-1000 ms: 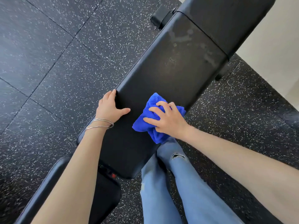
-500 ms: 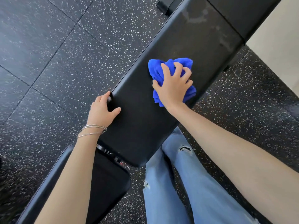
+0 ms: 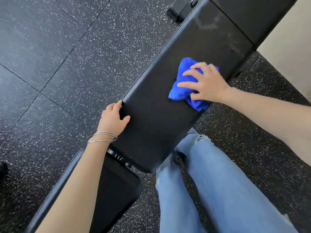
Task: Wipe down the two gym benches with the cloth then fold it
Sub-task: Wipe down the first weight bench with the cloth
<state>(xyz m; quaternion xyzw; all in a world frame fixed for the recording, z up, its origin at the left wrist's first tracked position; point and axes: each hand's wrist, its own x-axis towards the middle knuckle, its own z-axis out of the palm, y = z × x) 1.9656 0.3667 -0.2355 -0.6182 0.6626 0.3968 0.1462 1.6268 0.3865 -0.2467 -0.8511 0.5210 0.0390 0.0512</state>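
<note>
A long black gym bench pad (image 3: 159, 115) runs diagonally from lower centre to upper right. A bunched blue cloth (image 3: 181, 91) lies on it near its right edge. My right hand (image 3: 207, 83) grips the cloth from above and presses it onto the pad, thumb and fingers spread over the folds. My left hand (image 3: 112, 118) holds the pad's left edge, thumb on top and fingers over the side. Faint pale smears (image 3: 207, 24) show on the pad beyond the cloth.
A second black pad (image 3: 117, 190) adjoins the near end, partly under my left forearm, and another pad section (image 3: 252, 17) lies past the far end. My jeans-clad legs (image 3: 218, 190) stand right of the bench. Speckled rubber floor (image 3: 67, 64) surrounds it; a pale wall (image 3: 289, 47) rises at right.
My right hand swept the cloth from the pad's near part up along it, then across toward the right edge. My left hand kept its hold on the left edge.
</note>
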